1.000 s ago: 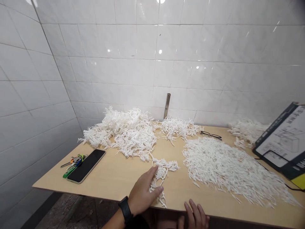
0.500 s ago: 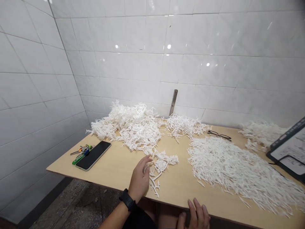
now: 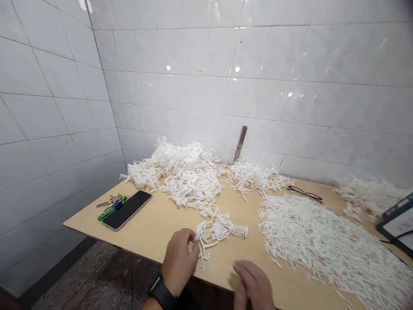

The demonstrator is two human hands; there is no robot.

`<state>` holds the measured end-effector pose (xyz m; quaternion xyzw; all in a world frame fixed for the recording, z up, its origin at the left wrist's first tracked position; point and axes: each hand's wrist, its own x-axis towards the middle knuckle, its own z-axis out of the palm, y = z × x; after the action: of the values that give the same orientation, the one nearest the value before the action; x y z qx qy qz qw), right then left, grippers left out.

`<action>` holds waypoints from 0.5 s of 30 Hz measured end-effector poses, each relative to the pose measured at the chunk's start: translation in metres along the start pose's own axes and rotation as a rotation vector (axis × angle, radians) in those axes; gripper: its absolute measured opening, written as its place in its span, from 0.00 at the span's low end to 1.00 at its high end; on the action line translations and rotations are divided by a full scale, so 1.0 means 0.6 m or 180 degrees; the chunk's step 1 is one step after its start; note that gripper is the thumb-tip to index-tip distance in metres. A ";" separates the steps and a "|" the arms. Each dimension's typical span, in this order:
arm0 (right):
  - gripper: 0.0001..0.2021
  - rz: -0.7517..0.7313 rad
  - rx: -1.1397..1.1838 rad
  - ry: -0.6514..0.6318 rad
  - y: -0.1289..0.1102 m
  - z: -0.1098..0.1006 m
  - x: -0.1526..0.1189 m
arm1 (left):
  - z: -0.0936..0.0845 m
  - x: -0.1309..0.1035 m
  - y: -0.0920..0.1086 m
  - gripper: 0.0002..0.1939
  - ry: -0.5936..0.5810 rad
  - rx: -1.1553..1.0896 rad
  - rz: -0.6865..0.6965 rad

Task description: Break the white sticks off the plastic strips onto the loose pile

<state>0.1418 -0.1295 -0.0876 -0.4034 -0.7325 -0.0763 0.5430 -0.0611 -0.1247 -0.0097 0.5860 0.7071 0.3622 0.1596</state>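
My left hand [image 3: 180,259], with a black watch [image 3: 161,293] on the wrist, is at the table's front edge. Its thumb and fingertips are pinched on the left side of a white branched plastic piece [image 3: 203,243]. A small tangle of similar white pieces [image 3: 222,227] lies against it on the right. My right hand [image 3: 253,282] hovers near the front edge, lower right of the tangle. It is slightly blurred, with the thumb apart from the fingers and nothing visible in it.
Behind are a large heap of white branched pieces [image 3: 190,176] and a smaller one [image 3: 254,175]. Loose white sticks [image 3: 322,232] spread across the right. A phone [image 3: 127,211] and keys [image 3: 112,202] lie left; glasses [image 3: 305,193] lie behind the sticks. A dark-framed board [image 3: 400,224] stands far right.
My left hand has moved down and left and its fingers have closed on the branched piece. My right hand has come up over the table edge, toward the left. The view has shifted slightly.
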 end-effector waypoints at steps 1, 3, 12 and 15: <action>0.18 -0.0093 0.0306 -0.0402 -0.011 0.007 0.050 | -0.002 0.009 0.003 0.09 -0.0034 -0.0232 -0.0069; 0.20 -0.0013 0.0609 -0.1053 -0.020 0.029 0.146 | -0.009 0.029 0.010 0.11 -0.0148 -0.0791 -0.0144; 0.13 0.1658 0.2691 -0.2225 0.024 0.125 0.259 | -0.047 0.201 0.089 0.11 -0.0289 -0.2001 0.0397; 0.14 0.2104 0.2835 -0.2006 0.030 0.127 0.239 | -0.022 0.272 0.099 0.11 -0.1285 -0.1801 0.0550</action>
<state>0.0861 -0.0027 -0.0008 -0.3469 -0.6555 0.5294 0.4120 -0.0702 0.0280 0.0733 0.6360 0.4809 0.4327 0.4207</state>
